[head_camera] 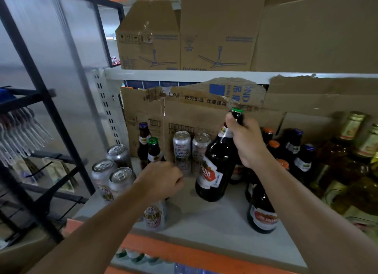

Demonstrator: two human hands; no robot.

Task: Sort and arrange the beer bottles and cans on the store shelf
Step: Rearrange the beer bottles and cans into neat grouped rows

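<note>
Bottle (pixel 214 171) of dark glass, green-capped and bearing a red and white label, leans with its neck toward the right; whether its base touches the shelf (pixel 204 224) cannot be told. Right hand (pixel 248 143) clasps the neck just below the cap, fingers wrapped around it. Left hand (pixel 163 179) is curled over the top of a pale can (pixel 154 215) standing near the shelf's front edge, just left of the bottle. Behind this hand stand two small dark bottles (pixel 147 145), one blue-capped and one green-capped, and beside them two silver cans (pixel 191 149) against a cardboard backing (pixel 194 114). Three further cans (pixel 114 171) cluster at the shelf's left end. To the right stands a group of dark bottles with orange caps (pixel 274 145) and blue caps (pixel 297 133), and one red-labelled bottle (pixel 262 214) nearer the front. Cardboard boxes (pixel 184 38) printed with ceiling fans occupy the shelf above.
</note>
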